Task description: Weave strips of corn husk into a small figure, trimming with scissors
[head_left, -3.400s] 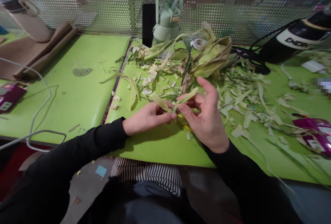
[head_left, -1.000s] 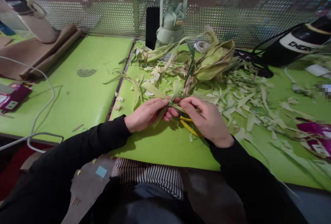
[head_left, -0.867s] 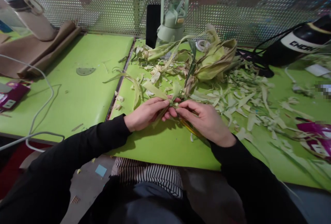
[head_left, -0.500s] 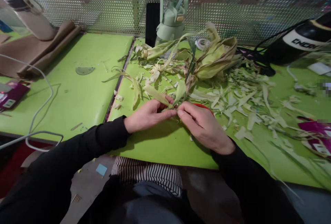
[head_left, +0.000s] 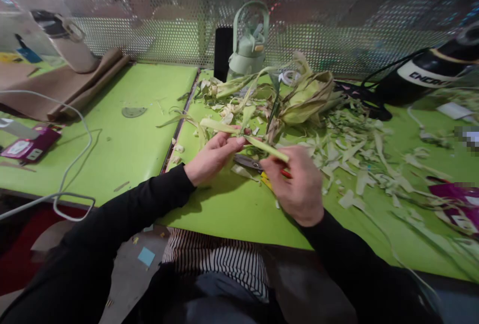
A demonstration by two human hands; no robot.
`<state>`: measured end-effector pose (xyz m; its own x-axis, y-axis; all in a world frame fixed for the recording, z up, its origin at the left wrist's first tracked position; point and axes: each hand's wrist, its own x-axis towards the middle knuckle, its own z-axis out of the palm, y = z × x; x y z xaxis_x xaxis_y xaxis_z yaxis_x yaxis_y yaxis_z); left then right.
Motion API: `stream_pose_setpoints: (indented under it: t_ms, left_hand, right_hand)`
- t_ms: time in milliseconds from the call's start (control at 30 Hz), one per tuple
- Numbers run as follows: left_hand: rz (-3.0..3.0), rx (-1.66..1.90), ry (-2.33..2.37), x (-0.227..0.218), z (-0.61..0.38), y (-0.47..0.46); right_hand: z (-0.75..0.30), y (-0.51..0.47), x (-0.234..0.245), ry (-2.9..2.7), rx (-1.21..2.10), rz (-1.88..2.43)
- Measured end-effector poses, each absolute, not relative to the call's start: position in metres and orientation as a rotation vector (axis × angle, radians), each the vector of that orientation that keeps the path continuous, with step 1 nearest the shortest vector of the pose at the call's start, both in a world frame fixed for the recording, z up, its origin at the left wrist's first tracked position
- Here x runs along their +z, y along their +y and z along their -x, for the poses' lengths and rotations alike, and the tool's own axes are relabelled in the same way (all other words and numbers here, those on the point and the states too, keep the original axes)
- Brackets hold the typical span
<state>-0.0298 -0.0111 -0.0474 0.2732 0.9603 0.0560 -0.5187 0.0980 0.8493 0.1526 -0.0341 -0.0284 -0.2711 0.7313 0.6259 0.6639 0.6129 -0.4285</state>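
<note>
My left hand (head_left: 217,153) pinches the joined middle of a few pale green corn husk strips (head_left: 219,125), which spread out from its fingertips. One long strip (head_left: 267,148) runs rightward from there to my right hand (head_left: 297,181). The fingers of that hand are curled at the strip's far end, somewhat blurred by motion. Beneath the hands lies a pair of scissors (head_left: 249,162), its dark blades showing and its red and yellow handles partly covered by my right hand. Behind them rests a large bundle of corn husks (head_left: 309,97).
Husk scraps (head_left: 359,149) litter the right side. At the back stand a green bottle (head_left: 247,52) and a black bottle (head_left: 422,74). To the left are a beige bottle (head_left: 77,49) on brown paper (head_left: 88,89), a protractor (head_left: 133,112) and a white cable (head_left: 84,132).
My hands have moved apart, the right one going rightward along a husk strip. The strips are raised slightly, and the scissors' blades have come into view. The camera view has shifted a little.
</note>
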Motion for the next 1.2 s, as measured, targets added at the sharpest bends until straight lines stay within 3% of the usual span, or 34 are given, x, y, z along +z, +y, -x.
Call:
stream_pose_setpoints:
  t_ms: [133, 233, 400, 667, 867, 1000, 1200]
  left_hand:
    - [-0.864, 1.148, 0.594, -0.049, 0.024, -0.016]
    - [-0.886, 1.120, 0.588, -0.049, 0.025, -0.019]
    - [-0.964, 1.162, 0.605, -0.046, 0.030, -0.018]
    - [-0.899, 1.177, 0.664, -0.043, 0.028, -0.019]
    - [-0.762, 1.092, 0.579, -0.044, 0.024, -0.025]
    - [-0.788, 1.072, 0.626, -0.043, 0.022, -0.027]
    - [-0.849, 1.126, 0.607, -0.035, 0.030, -0.021]
  right_hand:
    - [-0.129, -0.030, -0.033, -2.139, 0.904, 1.166]
    - [-0.120, -0.024, -0.036, -2.016, 1.114, 1.127]
    - [-0.121, -0.028, -0.037, -1.946, 1.055, 1.207]
    - [-0.116, -0.037, -0.044, -2.310, 0.382, 1.070]
    - [-0.117, -0.042, -0.050, -2.424, 0.162, 0.976]
    - [-0.115, -0.046, -0.051, -2.421, 0.204, 0.989]
    - [-0.125, -0.041, -0.038, -2.153, 0.666, 1.080]
